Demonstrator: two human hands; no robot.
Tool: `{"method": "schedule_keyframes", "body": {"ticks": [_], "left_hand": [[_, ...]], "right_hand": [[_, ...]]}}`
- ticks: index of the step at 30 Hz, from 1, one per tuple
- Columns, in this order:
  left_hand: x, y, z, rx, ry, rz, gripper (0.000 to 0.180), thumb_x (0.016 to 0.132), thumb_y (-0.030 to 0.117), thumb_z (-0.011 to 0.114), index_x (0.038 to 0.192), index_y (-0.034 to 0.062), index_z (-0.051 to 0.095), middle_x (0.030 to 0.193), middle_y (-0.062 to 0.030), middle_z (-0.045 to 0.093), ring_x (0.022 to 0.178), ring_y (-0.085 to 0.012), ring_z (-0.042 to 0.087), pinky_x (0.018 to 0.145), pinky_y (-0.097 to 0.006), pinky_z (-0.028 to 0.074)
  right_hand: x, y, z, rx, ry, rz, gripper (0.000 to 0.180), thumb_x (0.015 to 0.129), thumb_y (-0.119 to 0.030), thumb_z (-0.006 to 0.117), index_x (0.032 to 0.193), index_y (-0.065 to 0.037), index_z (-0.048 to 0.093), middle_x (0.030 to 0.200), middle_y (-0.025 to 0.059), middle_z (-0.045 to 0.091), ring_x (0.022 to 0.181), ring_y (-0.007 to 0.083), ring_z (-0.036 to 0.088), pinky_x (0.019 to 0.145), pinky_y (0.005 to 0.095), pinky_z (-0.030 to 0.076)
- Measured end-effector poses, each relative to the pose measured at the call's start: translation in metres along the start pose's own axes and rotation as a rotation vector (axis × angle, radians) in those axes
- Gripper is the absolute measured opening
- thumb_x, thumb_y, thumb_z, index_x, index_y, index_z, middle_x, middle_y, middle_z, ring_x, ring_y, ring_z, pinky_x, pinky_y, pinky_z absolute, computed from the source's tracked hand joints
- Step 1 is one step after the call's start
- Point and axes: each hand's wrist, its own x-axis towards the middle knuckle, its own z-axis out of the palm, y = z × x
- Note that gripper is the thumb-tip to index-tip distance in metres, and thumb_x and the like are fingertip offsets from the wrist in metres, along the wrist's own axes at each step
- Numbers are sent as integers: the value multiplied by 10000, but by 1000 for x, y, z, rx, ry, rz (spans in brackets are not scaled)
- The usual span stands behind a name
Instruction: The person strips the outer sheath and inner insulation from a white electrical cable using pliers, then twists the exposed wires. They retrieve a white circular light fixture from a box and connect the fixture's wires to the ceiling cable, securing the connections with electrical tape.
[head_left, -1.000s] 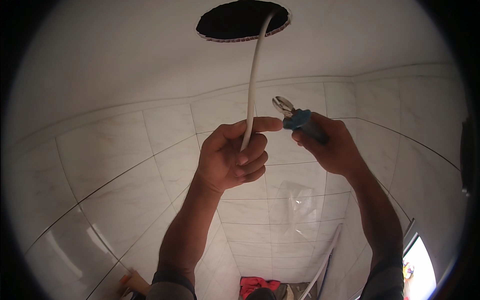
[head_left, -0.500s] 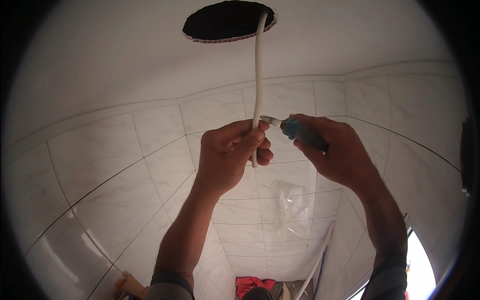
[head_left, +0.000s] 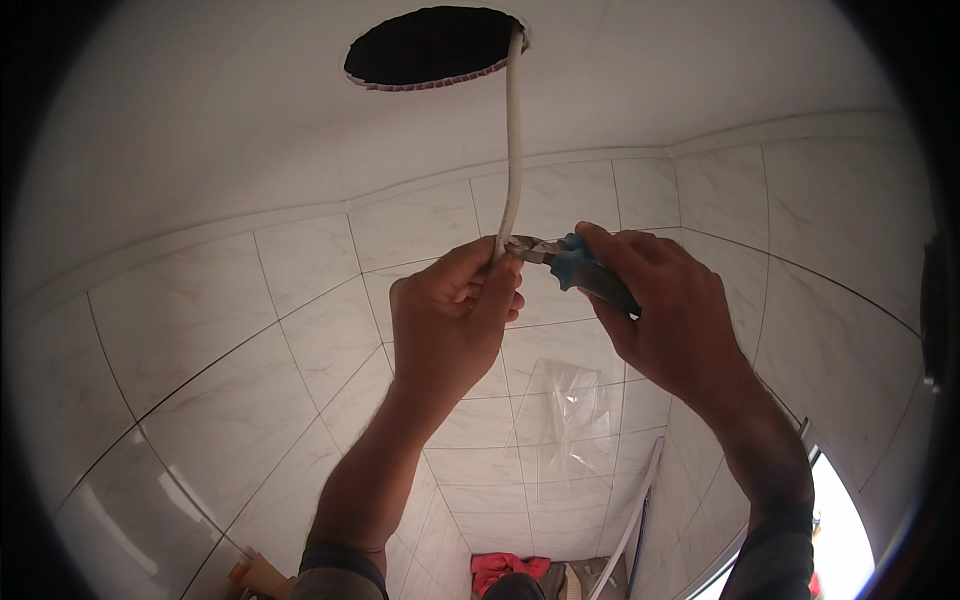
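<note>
A white cable [head_left: 514,140] hangs from a round hole [head_left: 430,48] cut in the ceiling. My left hand [head_left: 447,308] pinches the cable near its lower end, thumb against the fingers; the tip below is hidden behind the hand. In my right hand [head_left: 672,305] is a pair of cutting pliers [head_left: 574,266] with blue and dark grey handles. Their metal jaws touch or nearly touch the cable just beside my left thumb and fingertips. Whether the jaws bite into the sheath is too small to make out.
Marbled white tiles [head_left: 330,330] cover the walls up to the ceiling edge. A clear plastic bag [head_left: 572,400] shows in front of the far tiles. Below lie a red cloth [head_left: 505,570] and a brown box [head_left: 265,575]. A bright opening [head_left: 840,530] is at lower right.
The pliers have moved left and their jaws now reach the cable by my left fingertips. The cable end below my left hand no longer shows. The whole view has shifted slightly.
</note>
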Motion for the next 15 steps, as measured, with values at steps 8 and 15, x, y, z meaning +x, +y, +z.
{"method": "schedule_keyframes", "body": {"ticks": [8,15], "left_hand": [[1,-8,-1,344,33,163,164,1011,93,681,1123,-16,730,806,-67,732,681,-99,716,615,-234,602],[-2,2,-1,197,-27,69,185,1036,128,651,1142,-10,714,772,-54,708,628,-88,673,578,-234,560]], "right_hand": [[2,2,5,82,19,-19,421,875,-188,814,1246,-85,643,905,95,728,789,245,730,655,376,583],[2,22,16,119,8,-117,298,916,-290,793,1107,-94,674,814,72,689,685,231,669,626,384,518]]}}
